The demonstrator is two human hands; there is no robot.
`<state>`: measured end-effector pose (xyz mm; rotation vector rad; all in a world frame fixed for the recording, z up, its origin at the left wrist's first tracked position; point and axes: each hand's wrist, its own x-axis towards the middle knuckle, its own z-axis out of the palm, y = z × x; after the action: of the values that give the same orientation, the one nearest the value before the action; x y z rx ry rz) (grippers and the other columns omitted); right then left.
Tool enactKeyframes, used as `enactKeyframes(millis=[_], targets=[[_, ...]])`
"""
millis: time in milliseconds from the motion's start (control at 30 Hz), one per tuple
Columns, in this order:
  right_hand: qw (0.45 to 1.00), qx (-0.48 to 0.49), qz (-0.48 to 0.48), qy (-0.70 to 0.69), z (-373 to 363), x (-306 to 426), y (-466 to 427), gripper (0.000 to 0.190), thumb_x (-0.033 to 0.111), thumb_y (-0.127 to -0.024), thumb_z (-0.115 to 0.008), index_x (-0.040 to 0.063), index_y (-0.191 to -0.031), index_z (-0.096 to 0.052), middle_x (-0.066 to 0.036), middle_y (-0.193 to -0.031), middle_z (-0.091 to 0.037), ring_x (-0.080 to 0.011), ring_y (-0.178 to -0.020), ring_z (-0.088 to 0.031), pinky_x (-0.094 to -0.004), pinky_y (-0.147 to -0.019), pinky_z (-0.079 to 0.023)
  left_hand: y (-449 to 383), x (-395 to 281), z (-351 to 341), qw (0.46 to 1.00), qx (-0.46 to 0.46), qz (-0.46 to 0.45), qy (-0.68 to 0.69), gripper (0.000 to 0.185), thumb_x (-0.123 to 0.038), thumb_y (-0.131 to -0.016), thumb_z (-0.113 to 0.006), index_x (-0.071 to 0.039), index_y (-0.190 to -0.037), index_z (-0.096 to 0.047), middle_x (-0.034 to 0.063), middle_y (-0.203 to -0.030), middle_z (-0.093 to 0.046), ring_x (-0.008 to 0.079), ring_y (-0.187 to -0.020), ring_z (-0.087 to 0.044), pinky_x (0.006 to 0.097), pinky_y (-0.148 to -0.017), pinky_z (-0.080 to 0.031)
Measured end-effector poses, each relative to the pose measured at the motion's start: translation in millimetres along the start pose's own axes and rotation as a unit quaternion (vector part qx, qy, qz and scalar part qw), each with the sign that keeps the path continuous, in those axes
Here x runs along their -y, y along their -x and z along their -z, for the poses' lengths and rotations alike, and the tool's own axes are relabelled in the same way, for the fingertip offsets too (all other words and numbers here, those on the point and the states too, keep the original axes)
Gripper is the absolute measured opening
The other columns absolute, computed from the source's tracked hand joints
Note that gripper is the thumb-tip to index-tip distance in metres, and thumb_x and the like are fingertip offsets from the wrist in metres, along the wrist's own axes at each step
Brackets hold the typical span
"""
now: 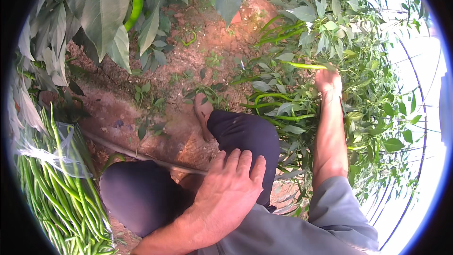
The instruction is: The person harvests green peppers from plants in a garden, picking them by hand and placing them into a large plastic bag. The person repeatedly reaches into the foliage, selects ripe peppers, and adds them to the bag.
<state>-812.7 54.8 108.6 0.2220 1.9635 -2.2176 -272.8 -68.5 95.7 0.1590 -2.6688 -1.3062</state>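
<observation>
My right hand (328, 79) reaches into the chili pepper plants (364, 78) on the right side. It is closed at the stem end of a long, light-green chili pepper (307, 65), which points left; leaves and the hand itself hide most of the fingertips. More long green chili peppers (299, 117) hang among the leaves below that hand. My left hand (233, 184) lies across my bent leg in dark trousers (247, 138), fingers slightly spread, with nothing in it.
A clear plastic bag (63, 156) full of long green chilies (60, 198) stands at lower left. A thin hose (124, 151) crosses the reddish soil (170, 120). Large pepper leaves (102, 7) and a hanging chili (136, 1) are close at upper left. One curved chili (189, 39) lies on the soil.
</observation>
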Motion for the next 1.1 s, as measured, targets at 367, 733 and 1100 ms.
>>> enactKeyframes(millis=[367, 733, 1100], targets=[[0.931, 0.238, 0.273, -0.037, -95.9, 52.9, 182.5, 0.046, 0.043, -0.119, -0.042, 0.003, -0.132, -0.061, -0.008, -0.104, -0.063, -0.0225, -0.090, -0.059, -0.0416, -0.087, -0.055, -0.5, -6.8, 4.7, 0.998, -0.057, 0.011, -0.035, 0.064, -0.029, -0.087, -0.083, 0.002, -0.139, -0.062, 0.0220, -0.135, -0.064, 0.0379, -0.131, -0.062, 0.0493, -0.115, -0.047], [0.888, 0.451, -0.007, 0.092, -150.4, -122.5, 357.0, 0.047, 0.040, -0.118, -0.047, -0.002, -0.123, -0.069, 0.004, -0.074, -0.048, -0.0035, -0.057, -0.040, -0.0218, -0.050, -0.032, 125.1, 93.0, 19.6, 0.870, -0.300, 0.296, 0.256, 0.045, -0.032, -0.111, -0.064, 0.005, -0.137, -0.067, 0.0185, -0.127, -0.074, 0.0257, -0.124, -0.068, 0.0392, -0.107, -0.052], [0.839, 0.502, -0.090, 0.189, -144.2, -154.3, 376.7, 0.050, 0.042, -0.119, -0.045, 0.000, -0.112, -0.070, 0.002, -0.068, -0.050, -0.0040, -0.055, -0.041, -0.0221, -0.050, -0.033, 130.5, 368.7, -149.8, 0.590, -0.371, 0.713, -0.079, 0.048, -0.049, -0.097, -0.072, -0.005, -0.118, -0.074, 0.0208, -0.119, -0.077, 0.0450, -0.115, -0.073, 0.0548, -0.100, -0.055]])
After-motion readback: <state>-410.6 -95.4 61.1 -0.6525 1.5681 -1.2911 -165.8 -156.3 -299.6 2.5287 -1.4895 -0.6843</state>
